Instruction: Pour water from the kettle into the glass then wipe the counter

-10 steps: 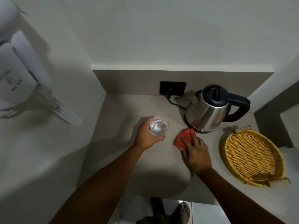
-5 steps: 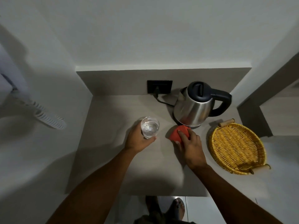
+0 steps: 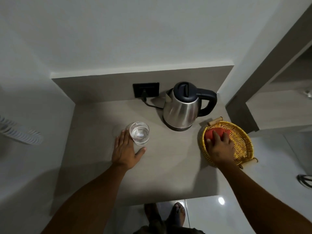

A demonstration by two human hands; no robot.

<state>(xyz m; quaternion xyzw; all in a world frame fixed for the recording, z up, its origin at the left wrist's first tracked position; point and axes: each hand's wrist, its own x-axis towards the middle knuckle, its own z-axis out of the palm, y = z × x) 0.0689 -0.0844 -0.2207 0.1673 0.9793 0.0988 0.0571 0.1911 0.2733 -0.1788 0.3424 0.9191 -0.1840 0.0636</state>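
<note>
- The clear, round drinking glass (image 3: 139, 133) stands upright on the grey tabletop (image 3: 168, 166), left of centre, with water in it.
- The left hand (image 3: 125, 150) lies flat beside the glass with fingers straight and spread loosely, the thumb (image 3: 141, 152) stretched out below the glass; the fingers' edge is just against the glass's left side, not wrapped around it.
- The stainless-steel electric kettle with a black lid and black handle (image 3: 183, 108) sits on its base near the back wall, behind and to the right of the glass, apart from both hands.
- A black cord runs from the kettle's base to the black wall socket (image 3: 146, 90) behind it.
- The right hand (image 3: 220, 146) is over the yellow woven wicker tray with wooden handles (image 3: 243, 149) at the right edge of the tabletop, fingers curled down onto a red folded cloth (image 3: 211, 133) that rests inside the tray.
- Whether the fingers grip the cloth or only press on it, I cannot tell.
- Below the tabletop's front edge, two feet stand on glossy white floor tiles (image 3: 219, 217).
</note>
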